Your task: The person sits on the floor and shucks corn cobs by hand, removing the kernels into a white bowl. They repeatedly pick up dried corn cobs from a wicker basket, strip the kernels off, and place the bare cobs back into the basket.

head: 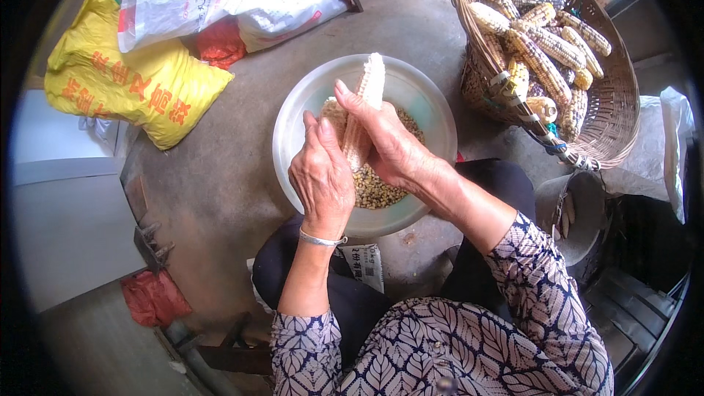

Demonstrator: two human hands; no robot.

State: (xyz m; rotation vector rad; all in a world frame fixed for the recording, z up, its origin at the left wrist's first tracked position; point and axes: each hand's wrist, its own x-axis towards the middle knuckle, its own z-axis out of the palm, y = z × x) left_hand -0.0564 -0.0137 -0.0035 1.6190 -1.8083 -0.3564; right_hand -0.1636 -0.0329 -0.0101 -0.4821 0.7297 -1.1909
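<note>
Above a pale plastic basin (291, 176), my right hand (399, 143) grips a long, mostly bare corn cob (373, 80), its thumb lying across the cob. The cob tilts upward, with its lower end between my two hands. My left hand (323, 176) is closed around a second, shorter cob (334, 111), whose tan top shows beyond the fingers; the rest of it is hidden. The two cobs appear to be close together or touching. Loose yellow and dark corn kernels (379, 190) cover part of the basin's bottom.
A wicker basket (621, 104) of multicoloured corn ears (542, 58) stands to the right. Below it is a grey bucket (577, 231) with some cobs inside. A yellow sack (132, 80) and a white-and-red sack (236, 0) lie at upper left. A red bag (155, 298) rests lower left.
</note>
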